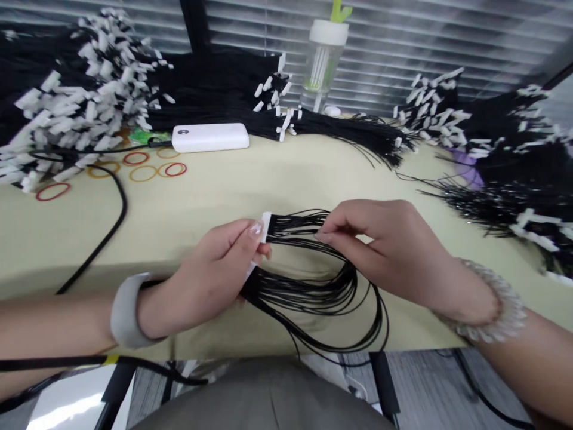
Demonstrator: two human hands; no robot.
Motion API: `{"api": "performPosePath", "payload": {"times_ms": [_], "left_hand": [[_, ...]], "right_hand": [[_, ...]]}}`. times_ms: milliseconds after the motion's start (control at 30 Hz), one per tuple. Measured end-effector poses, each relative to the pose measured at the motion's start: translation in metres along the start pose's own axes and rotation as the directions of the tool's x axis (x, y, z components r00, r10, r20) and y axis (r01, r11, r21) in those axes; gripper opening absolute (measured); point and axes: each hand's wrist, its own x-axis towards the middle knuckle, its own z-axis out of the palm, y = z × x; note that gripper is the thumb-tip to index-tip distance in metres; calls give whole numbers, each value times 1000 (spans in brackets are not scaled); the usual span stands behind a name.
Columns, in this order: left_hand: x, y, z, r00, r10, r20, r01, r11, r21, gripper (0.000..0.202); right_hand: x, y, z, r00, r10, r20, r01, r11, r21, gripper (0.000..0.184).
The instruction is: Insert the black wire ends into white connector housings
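My left hand (224,257) is closed on a wire harness, its thumb pressing a white connector (266,227). From that connector thin black wires (298,226) run to the right. A second white connector (250,271) shows just below, partly hidden by my fingers. The harness wires (308,292) droop in a loop over the table's near edge and curve back up on the right. My right hand (376,245) pinches some black wire close to the upper connector, thumb and forefinger together; exactly how many strands it holds I cannot tell.
A white power bank (210,138) with a cable lies behind, beside several rubber bands (143,173). Heaps of harnesses with white connectors (102,89) line the back left, with more black wire bundles (487,200) on the right. A clear bottle (320,71) stands by the blinds.
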Motion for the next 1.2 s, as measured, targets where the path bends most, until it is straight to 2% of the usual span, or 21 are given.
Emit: {"api": "performPosePath", "payload": {"times_ms": [333, 633, 833, 1033, 1200], "left_hand": [[0, 1, -1, 999, 49, 13, -50, 997, 56, 32], [-1, 0, -1, 999, 33, 37, -34, 999, 25, 32], [-1, 2, 0, 998, 53, 13, -54, 997, 56, 32], [-1, 2, -1, 998, 63, 20, -65, 987, 144, 33], [0, 3, -1, 995, 93, 33, -98, 975, 198, 33]], "right_hand": [[-6, -6, 11, 985, -172, -33, 164, 971, -172, 7], [-11, -8, 10, 969, -244, -48, 220, 933, -284, 14], [-12, -5, 13, 953, -302, -39, 268, 894, -360, 10], [-11, -5, 9, 916, -400, 0, 359, 822, -441, 11], [-8, -14, 6, 845, -533, -34, 437, 727, -529, 16]]}}
